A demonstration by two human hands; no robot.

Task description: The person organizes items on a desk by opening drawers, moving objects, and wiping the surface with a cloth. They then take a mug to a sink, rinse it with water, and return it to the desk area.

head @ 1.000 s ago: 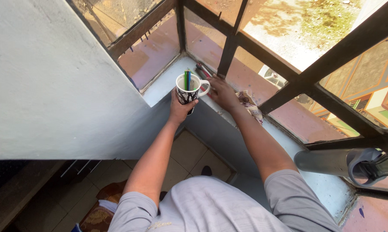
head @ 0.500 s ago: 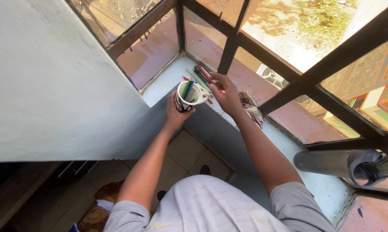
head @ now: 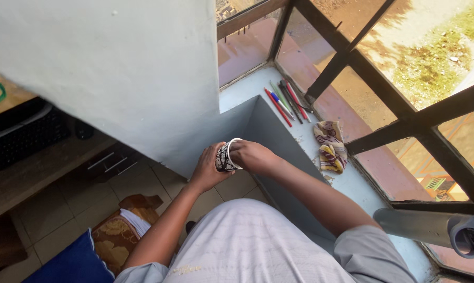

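My left hand (head: 208, 169) grips a white mug with a dark pattern (head: 226, 156), held on its side in front of me, below the window sill. My right hand (head: 251, 155) covers the mug's mouth, fingers at or inside the rim. Several pens and pencils (head: 285, 101), red, blue, green and dark, lie side by side on the pale blue window sill (head: 247, 84) next to the window frame. A crumpled yellow and brown patterned cloth (head: 331, 145) lies on the sill to the right of them.
A barred window (head: 363, 57) runs along the sill. A grey tube with a clamp (head: 436, 228) sticks out at lower right. A white wall (head: 105, 68) fills the left. Below are a wooden desk with a black keyboard (head: 24, 133), tiled floor and a blue cushion (head: 74, 262).
The mug left the sill and came down toward my body, now tipped sideways and without pens. The pens lie on the sill. My right hand moved from the pens to the mug's mouth.
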